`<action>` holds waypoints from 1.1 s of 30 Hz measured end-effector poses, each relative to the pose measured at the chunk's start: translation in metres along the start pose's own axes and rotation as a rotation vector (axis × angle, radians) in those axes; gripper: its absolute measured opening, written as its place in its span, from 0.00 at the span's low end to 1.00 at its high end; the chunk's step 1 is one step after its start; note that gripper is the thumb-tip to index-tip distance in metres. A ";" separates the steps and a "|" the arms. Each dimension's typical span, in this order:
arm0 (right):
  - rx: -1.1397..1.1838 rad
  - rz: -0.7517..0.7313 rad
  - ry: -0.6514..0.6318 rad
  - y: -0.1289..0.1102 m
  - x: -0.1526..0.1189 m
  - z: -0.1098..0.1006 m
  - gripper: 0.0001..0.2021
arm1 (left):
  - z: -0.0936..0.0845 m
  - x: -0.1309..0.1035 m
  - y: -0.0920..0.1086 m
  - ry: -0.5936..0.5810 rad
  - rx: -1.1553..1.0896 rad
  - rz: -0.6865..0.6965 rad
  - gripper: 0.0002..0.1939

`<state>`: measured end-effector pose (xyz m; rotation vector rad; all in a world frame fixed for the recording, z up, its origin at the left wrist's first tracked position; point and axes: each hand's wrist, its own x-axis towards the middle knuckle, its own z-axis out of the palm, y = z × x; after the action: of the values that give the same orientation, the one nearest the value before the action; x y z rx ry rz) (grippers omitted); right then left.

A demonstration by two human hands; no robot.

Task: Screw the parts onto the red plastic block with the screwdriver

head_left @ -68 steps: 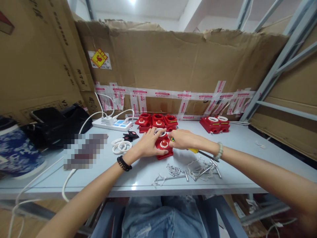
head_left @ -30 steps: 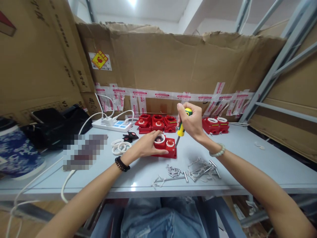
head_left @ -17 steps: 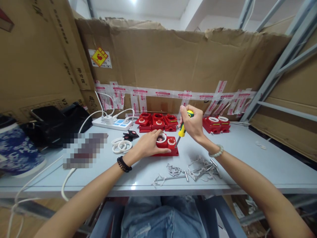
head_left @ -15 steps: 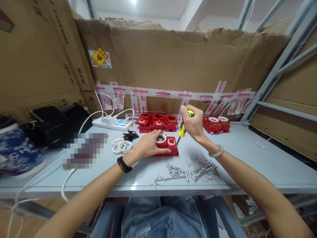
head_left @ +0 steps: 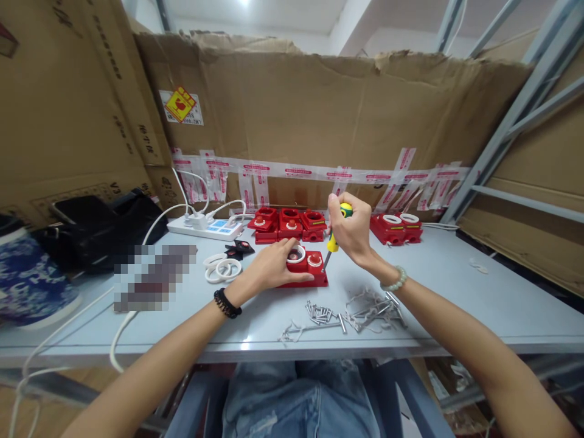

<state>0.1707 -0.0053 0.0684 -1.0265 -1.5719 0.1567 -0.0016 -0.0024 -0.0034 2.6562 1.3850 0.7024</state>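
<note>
Left hand [head_left: 274, 265] was clasped over the red housing [head_left: 303, 268] on the worktop [head_left: 438, 292]. Right hand [head_left: 352, 226] gripped a yellow-green screwdriver [head_left: 333, 244], tip at the housing's right end.

Compared with about two seconds ago, the red box [head_left: 304, 266] is turned on the counter [head_left: 433, 286], lying crosswise with its white ring [head_left: 304, 253] at left and red knob [head_left: 314, 258] at right, where the ring sat behind the knob; the left hand's [head_left: 274, 263] fingers gather at the ring's left, baring more of its rim; the right hand [head_left: 352, 226] is now raised, away from the box; its screwdriver [head_left: 333, 244], whose blade pointed back under the wrist, toward the metal tools [head_left: 378, 313], now slants steeply downward, tip at the box's right end.
</note>
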 end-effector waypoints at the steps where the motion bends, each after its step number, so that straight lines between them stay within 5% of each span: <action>1: -0.029 -0.006 0.001 -0.001 -0.001 0.001 0.18 | 0.000 0.000 0.000 0.000 -0.002 0.002 0.40; 6: -0.274 -0.055 -0.064 -0.007 -0.001 -0.002 0.17 | 0.000 0.001 0.002 -0.004 0.008 -0.004 0.40; 13: -0.914 -0.105 -0.335 -0.037 0.009 -0.023 0.26 | 0.000 0.000 0.003 0.002 0.024 0.004 0.39; 26: -0.714 -0.145 -1.014 -0.048 0.047 -0.056 0.11 | 0.005 0.002 -0.004 -0.006 0.013 -0.003 0.41; 28: -0.731 -0.122 -1.015 -0.049 0.045 -0.060 0.11 | 0.006 0.002 -0.005 -0.007 0.024 -0.007 0.42; 33: -0.990 -0.190 -0.766 -0.043 0.035 -0.053 0.18 | 0.003 0.002 -0.001 -0.014 0.019 -0.009 0.41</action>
<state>0.1967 -0.0305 0.1365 -1.6702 -2.5356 -0.4687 -0.0003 0.0000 -0.0058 2.6623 1.4061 0.6714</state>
